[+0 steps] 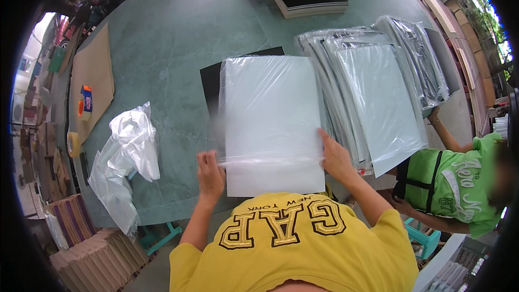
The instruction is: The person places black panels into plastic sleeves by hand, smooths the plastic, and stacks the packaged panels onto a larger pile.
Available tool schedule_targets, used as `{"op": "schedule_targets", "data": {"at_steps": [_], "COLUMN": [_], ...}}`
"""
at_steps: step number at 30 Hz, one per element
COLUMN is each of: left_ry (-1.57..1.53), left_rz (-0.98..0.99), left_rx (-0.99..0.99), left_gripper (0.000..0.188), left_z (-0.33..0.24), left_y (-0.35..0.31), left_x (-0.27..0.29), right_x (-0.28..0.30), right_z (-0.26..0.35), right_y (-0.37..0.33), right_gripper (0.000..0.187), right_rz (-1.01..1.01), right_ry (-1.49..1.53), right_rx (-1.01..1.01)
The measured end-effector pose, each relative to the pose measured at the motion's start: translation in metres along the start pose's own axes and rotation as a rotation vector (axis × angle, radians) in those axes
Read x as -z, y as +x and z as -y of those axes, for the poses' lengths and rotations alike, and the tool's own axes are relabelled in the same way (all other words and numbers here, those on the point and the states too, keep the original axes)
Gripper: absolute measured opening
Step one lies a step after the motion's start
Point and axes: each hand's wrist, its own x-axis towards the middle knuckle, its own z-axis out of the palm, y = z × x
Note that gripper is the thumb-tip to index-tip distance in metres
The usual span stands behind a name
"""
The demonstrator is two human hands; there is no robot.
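A white rectangular panel (273,108) lies in front of me, with its near end at my shirt. A clear plastic bag (270,67) covers most of it, and the bag's bunched edge crosses the panel near its close end. My left hand (210,177) is closed on the bag's edge at the panel's left side. On the opposite side my right hand (336,154) grips the bag's edge, fingers along the panel's side. Under the panel a black sheet (212,84) sticks out at the far left.
Plastic-wrapped panels (378,97) are piled to the right, beside a person in a green shirt (465,178). Loose clear plastic bags (127,151) lie on the left. Farther left are cardboard (97,70) and a tape roll (73,144). Black-topped panels (313,2) are stacked at the back.
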Motion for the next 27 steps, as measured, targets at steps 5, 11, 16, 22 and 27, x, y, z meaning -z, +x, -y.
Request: {"op": "schedule_targets", "data": {"at_steps": [5,11,16,22,27], "left_ry": [-0.121,-0.579,-1.076,-1.034,-0.864], "left_rz": [0.179,0.18,0.065,-0.05,0.05], "left_rx": [0.137,0.5,0.565,-0.132,-0.113], "left_gripper": [0.014,0.012,0.017,0.016,0.016], "left_z": [-0.02,-0.034,-0.062,-0.149,-0.14], "left_y": [-0.068,-0.103,-0.047,0.013,0.007], "left_x": [0.011,0.029,0.061,0.103,0.083], "right_x": [-0.019,-0.016,0.017,0.03,0.112], "right_z": [-0.012,-0.018,0.038,0.065,-0.029], "right_y": [-0.034,-0.107,-0.082,-0.02,-0.04], "right_gripper": [0.065,0.054,0.064,0.052,0.032], "right_rz": [-0.076,0.043,-0.223,-0.623,-1.174], "right_ry": [0.071,0.112,0.111,0.146,0.695], "right_rx": [-0.016,0.032,0.269,0.546,-0.006]}}
